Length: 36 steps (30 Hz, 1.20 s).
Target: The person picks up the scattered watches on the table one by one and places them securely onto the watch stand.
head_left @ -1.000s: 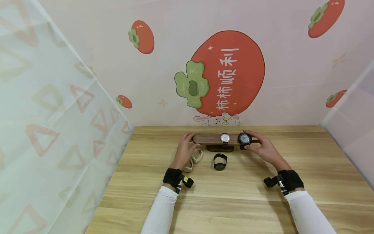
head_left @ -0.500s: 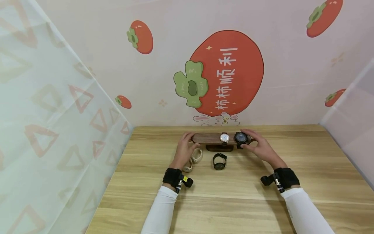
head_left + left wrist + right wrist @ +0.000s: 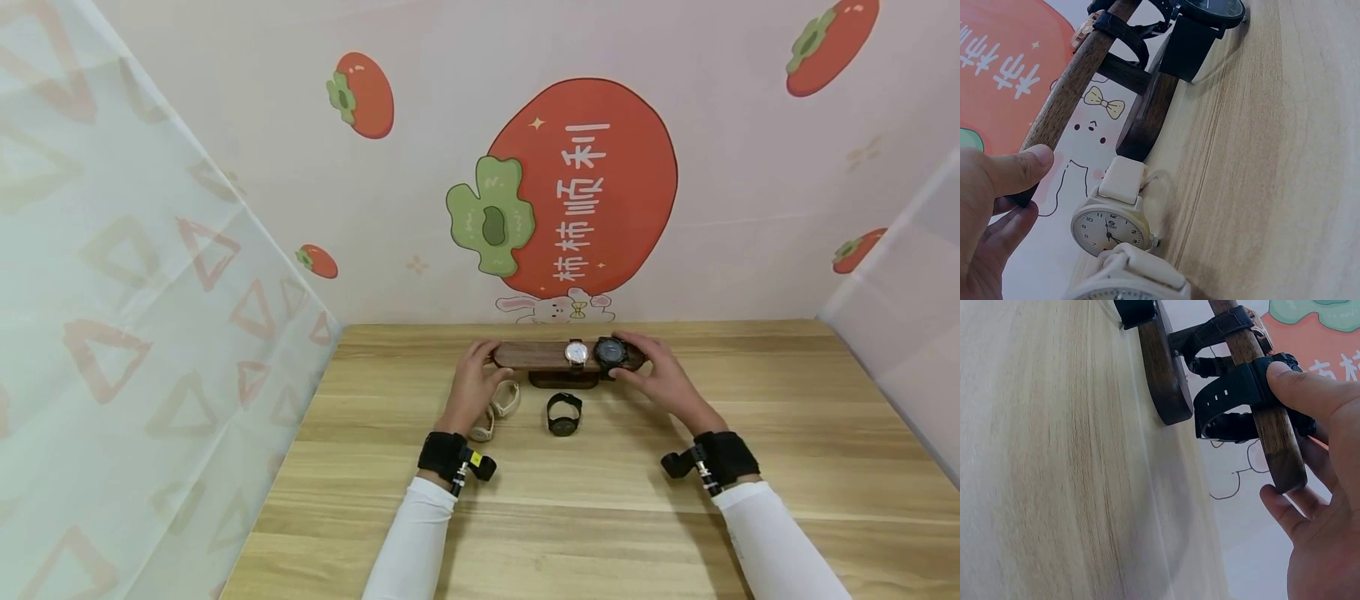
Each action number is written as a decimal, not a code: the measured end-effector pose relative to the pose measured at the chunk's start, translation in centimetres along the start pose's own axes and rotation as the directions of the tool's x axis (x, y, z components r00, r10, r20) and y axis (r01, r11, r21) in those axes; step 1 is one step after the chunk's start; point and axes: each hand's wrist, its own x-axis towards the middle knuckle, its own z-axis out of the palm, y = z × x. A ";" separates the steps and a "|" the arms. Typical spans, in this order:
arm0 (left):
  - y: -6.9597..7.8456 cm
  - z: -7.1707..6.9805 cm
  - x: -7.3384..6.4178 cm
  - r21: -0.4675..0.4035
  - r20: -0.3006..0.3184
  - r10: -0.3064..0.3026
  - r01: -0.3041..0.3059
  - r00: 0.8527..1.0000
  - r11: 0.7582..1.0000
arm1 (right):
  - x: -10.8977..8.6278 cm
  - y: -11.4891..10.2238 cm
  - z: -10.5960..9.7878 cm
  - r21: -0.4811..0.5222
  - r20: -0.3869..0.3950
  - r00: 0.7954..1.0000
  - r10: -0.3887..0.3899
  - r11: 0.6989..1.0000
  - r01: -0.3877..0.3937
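Note:
A dark wooden watch stand (image 3: 532, 356) with a horizontal bar and a base stands near the back of the table. My left hand (image 3: 474, 385) grips the left end of the bar between thumb and fingers. Around the bar's right part sits a black watch (image 3: 611, 351), its strap hanging below in the right wrist view. My right hand (image 3: 666, 382) pinches this watch, thumb on its strap (image 3: 1235, 394). Just left of it, a rose-gold watch (image 3: 577, 353) with a white dial and dark strap is also on the bar.
Before the stand lies another black watch (image 3: 564, 415) on the wooden table (image 3: 570, 517). Two cream watches, one nearer the stand (image 3: 1110, 228) and one in front (image 3: 1122, 290), lie beside my left hand. A patterned wall (image 3: 420, 167) rises behind the table.
My right hand has slid the black watch leftward along the bar, closer to the rose-gold watch. The bar's right end now shows beyond it. My left hand keeps its place.

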 end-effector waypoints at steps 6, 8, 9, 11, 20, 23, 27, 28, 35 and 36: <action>0.0 0.1 0.0 -0.009 0.003 -0.006 0.006 1.000 1.000 | 0.0 -0.1 0.5 -0.011 -0.014 1.000 -0.020 1.000 0.020; 0.0 0.1 0.1 -0.005 0.005 -0.005 0.005 1.000 1.000 | 0.0 0.0 0.7 -0.028 -0.025 0.999 -0.030 0.999 0.030; 0.1 0.0 0.1 -0.005 0.006 -0.005 0.005 1.000 1.000 | 0.0 0.0 0.8 -0.036 -0.029 0.999 -0.036 0.999 0.035; 0.2 0.0 0.1 -0.006 0.011 -0.005 0.006 1.000 1.000 | 0.1 0.1 0.9 -0.045 -0.035 0.998 -0.046 0.998 0.044; 1.4 -0.7 -0.9 0.054 0.024 0.022 -0.023 0.999 0.998 | -0.9 -0.9 0.6 -0.053 -0.108 0.993 -0.049 0.998 0.043; 2.3 -0.9 -1.6 0.058 -0.042 0.130 -0.127 0.991 0.990 | -1.7 -2.1 0.4 -0.057 -0.195 0.978 -0.074 0.996 0.064; 3.5 -0.8 -2.6 0.026 -0.098 0.266 -0.264 0.959 0.964 | -2.7 -3.7 0.6 -0.060 -0.294 0.943 -0.155 0.988 0.143; 3.8 -0.6 -2.8 0.019 -0.097 0.289 -0.288 0.952 0.957 | -2.9 -4.1 0.7 -0.059 -0.309 0.934 -0.181 0.984 0.171; 4.9 1.1 -4.4 0.013 0.045 0.332 -0.333 0.942 0.943 | -4.2 -5.6 2.4 -0.020 -0.198 0.941 -0.276 0.960 0.278; 4.9 1.5 -4.6 0.012 0.067 0.332 -0.333 0.941 0.943 | -4.3 -5.7 2.7 -0.023 -0.162 0.947 -0.276 0.961 0.276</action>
